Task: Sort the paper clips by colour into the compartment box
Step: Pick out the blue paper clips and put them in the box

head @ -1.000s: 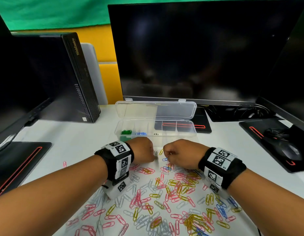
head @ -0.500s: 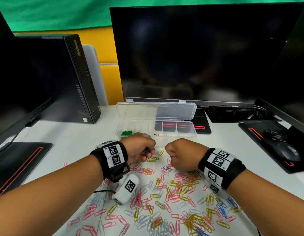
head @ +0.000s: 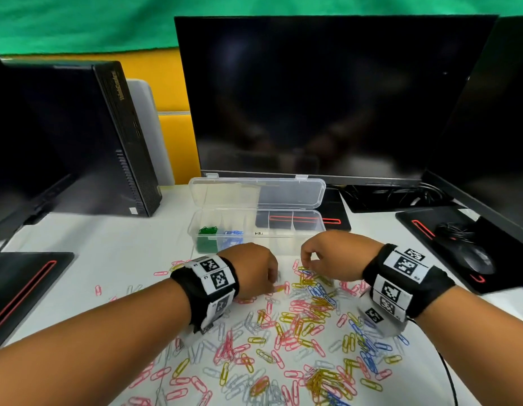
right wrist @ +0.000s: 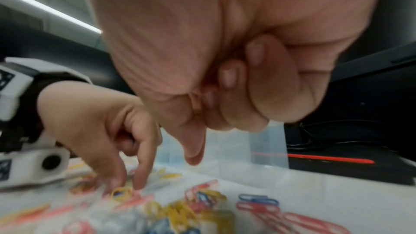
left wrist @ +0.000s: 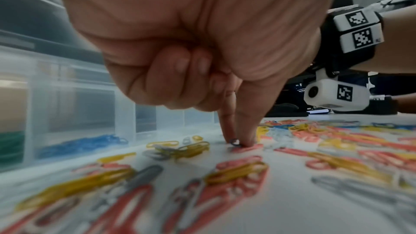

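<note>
While the left hand [left wrist: 191, 45] pinches thumb and forefinger down on a small clip at the pile's far edge, its colour too blurred to call, its other fingers stay tucked into the palm. The right hand [head: 336, 256] hovers just above the pile, fingers curled in with the thumb pointing down; whether it holds a clip I cannot tell.

Sorting looks barely begun. Only two pockets of the compartment box [head: 310, 222] hold anything: green clips [head: 208, 230] in the leftmost and blue clips [head: 234, 232] in the one beside it; the others look empty. Most of the paper clips [head: 298, 332] lie loose on the white surface [head: 108, 259] near the box, with pink, yellow, white and blue mixed and overlapping.

The clips are thin coated wire loops, glossy and prone to tangle. The box is clear rigid plastic with thin dividers, its hinged lid [head: 256, 191] open at the back.
</note>
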`<state>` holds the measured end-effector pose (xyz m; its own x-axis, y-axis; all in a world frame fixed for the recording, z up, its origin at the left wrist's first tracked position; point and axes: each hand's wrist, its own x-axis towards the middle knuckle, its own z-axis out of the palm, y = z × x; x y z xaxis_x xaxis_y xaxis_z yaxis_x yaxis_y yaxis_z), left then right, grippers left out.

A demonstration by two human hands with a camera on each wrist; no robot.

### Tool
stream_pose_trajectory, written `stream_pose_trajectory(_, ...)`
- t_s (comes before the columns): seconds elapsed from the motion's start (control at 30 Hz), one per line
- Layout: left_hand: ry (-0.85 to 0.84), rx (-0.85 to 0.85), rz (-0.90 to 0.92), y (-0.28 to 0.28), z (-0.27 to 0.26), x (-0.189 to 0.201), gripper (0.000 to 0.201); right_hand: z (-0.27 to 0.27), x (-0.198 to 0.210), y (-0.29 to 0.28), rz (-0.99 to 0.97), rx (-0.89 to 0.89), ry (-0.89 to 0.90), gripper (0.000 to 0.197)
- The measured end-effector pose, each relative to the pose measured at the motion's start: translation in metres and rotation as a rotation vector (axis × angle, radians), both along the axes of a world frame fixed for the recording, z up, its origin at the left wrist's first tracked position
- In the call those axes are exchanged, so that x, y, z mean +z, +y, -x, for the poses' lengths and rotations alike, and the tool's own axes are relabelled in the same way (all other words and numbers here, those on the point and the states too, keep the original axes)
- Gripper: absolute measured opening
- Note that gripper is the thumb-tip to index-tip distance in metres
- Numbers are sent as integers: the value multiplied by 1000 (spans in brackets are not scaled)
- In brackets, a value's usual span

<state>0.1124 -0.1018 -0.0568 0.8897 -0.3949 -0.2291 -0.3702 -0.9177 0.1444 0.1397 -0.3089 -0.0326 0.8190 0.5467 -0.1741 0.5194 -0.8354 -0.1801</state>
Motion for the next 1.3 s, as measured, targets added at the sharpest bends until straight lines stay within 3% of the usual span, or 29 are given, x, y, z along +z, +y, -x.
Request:
stream_pose_trajectory(0.23,86,6,-65,10,1,-7,22,-3,-20,0,104,-21,-56,15)
stream_pose_trajectory(0.3,138,91,62,14,-1,-1,21,-4,-23,1,116,-26,-59,17)
stream_pose_trajectory(0.43,308,366,561,28,-13,22,15,-6,-24,2,121,-30,-84,16)
stream_pose_trajectory(0.57,326,659,951,52,-24,42,21,-7,-25,5,84,-43,-39,11)
stream_pose_trajectory(0.63,281,730,1124,60,-29,46,16,-5,-24,7,66,-53,2,11)
stream_pose_trajectory(0.7,288,818,1277,66,-36,49,23,-5,-24,9,59,-64,17,14)
stream_pose_trajectory(0.83,385,851,1370,72,-46,48,39,-6,-26,15,76,-95,27,18)
stream_pose_trajectory(0.97,418,817,1367,69,-45,49,36,-9,-28,19,67,-141,97,17)
stream_pose_trajectory(1.03,342,767,1305,68,-43,50,28,-11,-27,20,67,-141,141,21)
stream_pose_trajectory(1.1,221,659,1116,70,-41,52,23,-11,-25,20,107,-113,172,27)
stream_pose_trajectory(1.23,-166,330,191,85,-37,49,22,-12,-22,23,142,-106,225,28)
stream_pose_trajectory(1.3,-204,289,-35,93,-35,43,24,-11,-20,24,168,-96,250,24)
